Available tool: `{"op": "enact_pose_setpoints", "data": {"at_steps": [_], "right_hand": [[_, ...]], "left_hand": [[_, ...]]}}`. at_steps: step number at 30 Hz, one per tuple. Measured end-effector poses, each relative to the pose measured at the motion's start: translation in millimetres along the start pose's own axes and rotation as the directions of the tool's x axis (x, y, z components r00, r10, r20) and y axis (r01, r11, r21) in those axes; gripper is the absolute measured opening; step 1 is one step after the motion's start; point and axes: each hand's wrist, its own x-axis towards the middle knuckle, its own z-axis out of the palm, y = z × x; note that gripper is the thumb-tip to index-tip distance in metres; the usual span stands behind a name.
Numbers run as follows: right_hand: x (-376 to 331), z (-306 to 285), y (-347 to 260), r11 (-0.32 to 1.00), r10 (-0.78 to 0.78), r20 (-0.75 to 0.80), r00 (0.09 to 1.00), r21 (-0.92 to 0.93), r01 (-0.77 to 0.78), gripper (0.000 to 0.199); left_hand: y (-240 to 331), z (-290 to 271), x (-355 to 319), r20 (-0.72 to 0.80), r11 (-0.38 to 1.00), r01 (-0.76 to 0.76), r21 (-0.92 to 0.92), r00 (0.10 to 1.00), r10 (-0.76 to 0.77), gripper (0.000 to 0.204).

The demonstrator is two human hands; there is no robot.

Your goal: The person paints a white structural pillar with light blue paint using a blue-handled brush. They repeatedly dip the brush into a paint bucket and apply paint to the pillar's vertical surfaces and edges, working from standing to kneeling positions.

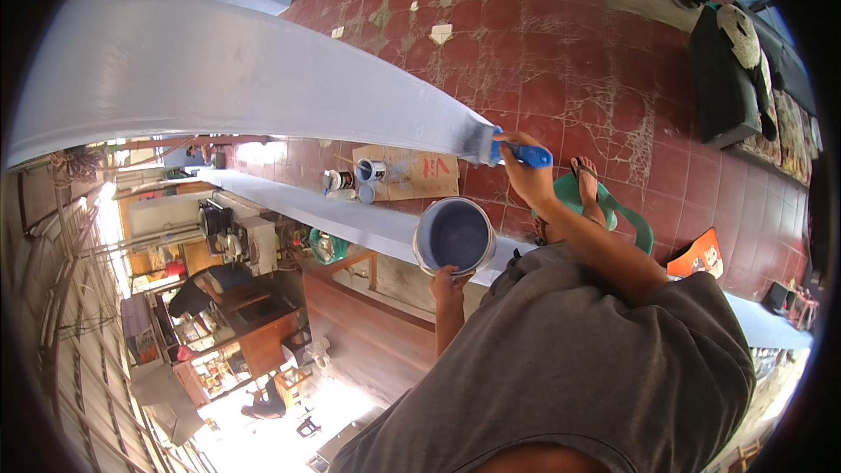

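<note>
Left hand [448, 282] grips the paint pot [454, 236] from below, holding it against the lower blue-grey rail [350, 217]. Right hand [524, 168] is closed round the blue handle of a paintbrush [517, 153], just beyond the pot, bristles touching the upper rail [219, 79]. Beyond the pot, paint tins [350, 180] stand by cardboard [412, 173] on the red tiled floor [569, 61].

- There is only one view, from a camera worn on the person's head.
- It looks steeply down over the grey shirt [569, 359] to the red tiled floor [561, 44].
- The fisheye lens bends the painted rail [219, 70], which is very near.
</note>
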Motion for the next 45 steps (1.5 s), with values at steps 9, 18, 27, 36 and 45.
{"op": "enact_pose_setpoints", "data": {"at_steps": [9,18,27,36,45], "right_hand": [[53,0,-127,0.860,0.244,0.165,0.956,0.418,-0.292,0.029],[71,-8,-267,0.659,-0.098,0.334,0.938,0.727,-0.190,0.039],[71,-17,-108,0.703,0.332,0.290,0.898,0.558,-0.440,0.031],[72,-31,55,0.948,0.318,0.123,0.940,-0.021,-0.318,0.021],[79,-30,-80,0.782,0.392,0.305,0.868,0.388,-0.489,0.026]], "left_hand": [[3,10,-12,0.209,0.933,-0.245,0.264,0.959,0.193,0.032],[-26,9,2,0.267,0.929,-0.211,0.303,0.955,0.130,0.026],[-26,18,17,0.230,0.992,0.060,0.111,0.970,-0.085,0.046],[-12,48,7,0.222,0.917,-0.174,0.358,0.970,0.098,0.044],[-22,47,-19,0.258,0.842,-0.414,0.347,0.905,0.338,0.057]]}}
